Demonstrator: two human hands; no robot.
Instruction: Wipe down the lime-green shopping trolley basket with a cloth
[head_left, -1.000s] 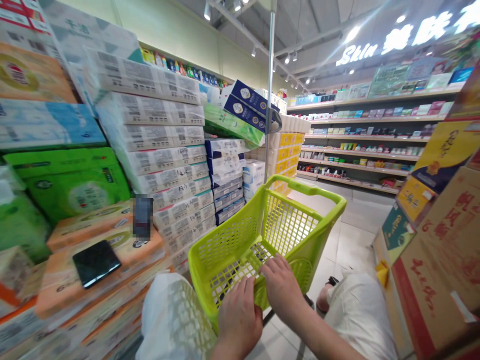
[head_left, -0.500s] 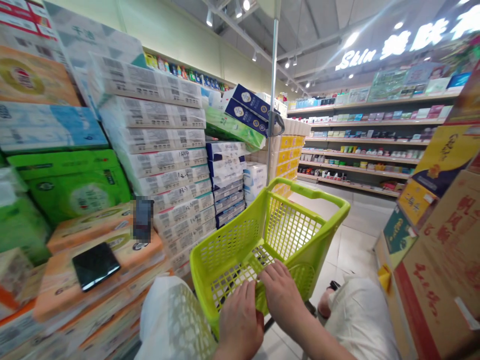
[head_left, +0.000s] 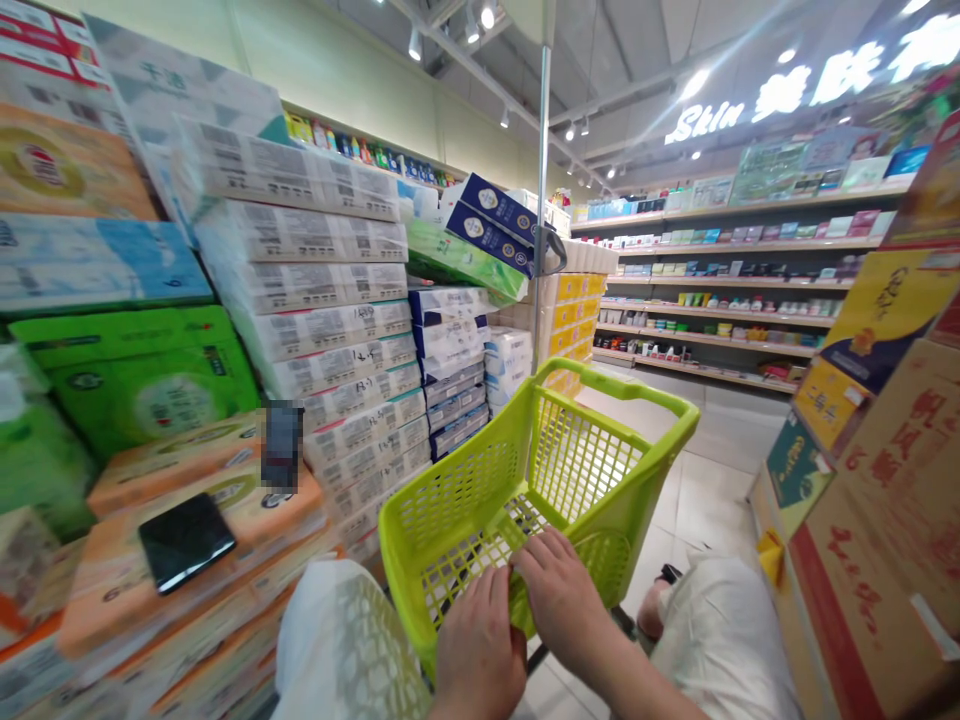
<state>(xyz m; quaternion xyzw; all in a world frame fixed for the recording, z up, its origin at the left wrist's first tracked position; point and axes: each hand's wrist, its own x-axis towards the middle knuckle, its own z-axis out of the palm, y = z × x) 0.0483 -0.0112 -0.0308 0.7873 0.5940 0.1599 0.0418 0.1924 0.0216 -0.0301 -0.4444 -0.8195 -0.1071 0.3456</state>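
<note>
A lime-green plastic shopping basket (head_left: 465,480) with slotted walls stands on a wheeled frame right in front of me, between my knees. Nothing lies inside it. My left hand (head_left: 484,630) is closed over the basket's near rim, knuckles up. Just to its right, my right hand (head_left: 559,585) curls over the same rim, and the two hands nearly touch. The undersides of my fingers are hidden. Beyond, the basket's raised far handle (head_left: 637,385) is free of any hand.
Orange tissue packs (head_left: 217,530) are stacked at left, with a black phone (head_left: 187,540) lying on top. White wrapped packs (head_left: 322,290) rise behind. A metal pole (head_left: 542,200) stands beyond the basket. Cardboard cartons (head_left: 877,560) line the right side; stocked shelves (head_left: 720,285) fill the back.
The view has shifted very slightly, so the stacks at left sit a bit further left and lower. Both hands keep their place on the basket rim.
</note>
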